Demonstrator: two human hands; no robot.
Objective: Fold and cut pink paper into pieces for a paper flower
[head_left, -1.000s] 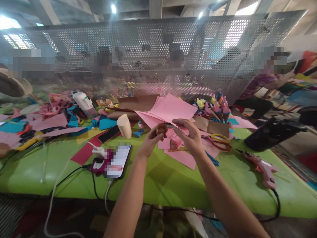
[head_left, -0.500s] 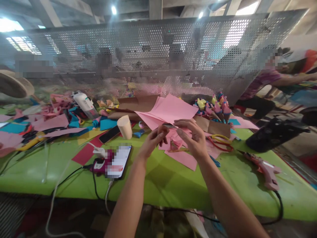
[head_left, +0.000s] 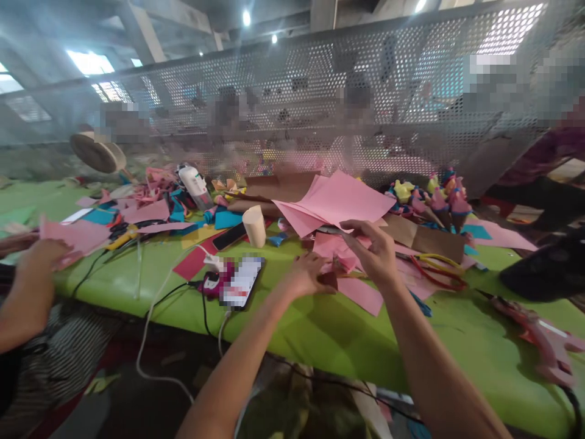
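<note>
My right hand (head_left: 375, 249) pinches a thin, dark grey, flat piece (head_left: 329, 230) between thumb and fingers, its exact kind unclear. It is just in front of a fanned stack of pink sheets (head_left: 340, 198). Lower and to the left, my left hand (head_left: 305, 275) reaches low over the table with its fingers apart, at the edge of crumpled pink scraps (head_left: 340, 250). A small brown piece (head_left: 328, 280) lies by its thumb; whether they touch is hard to see. Close to my right wrist are red-and-yellow-handled scissors (head_left: 439, 271).
On the green table (head_left: 347, 341) are a phone (head_left: 247, 283) with cables, a cream cylinder (head_left: 254, 225) and a pink glue gun (head_left: 543, 341). A dark container (head_left: 543, 262) stands right. At left, a co-worker's hand (head_left: 48, 253) holds pink paper. A perforated metal panel (head_left: 292, 131) runs behind.
My hands have separated: the left has dropped toward the scraps, while the right keeps the dark grey piece. The view has swung left, bringing a co-worker's arms into sight.
</note>
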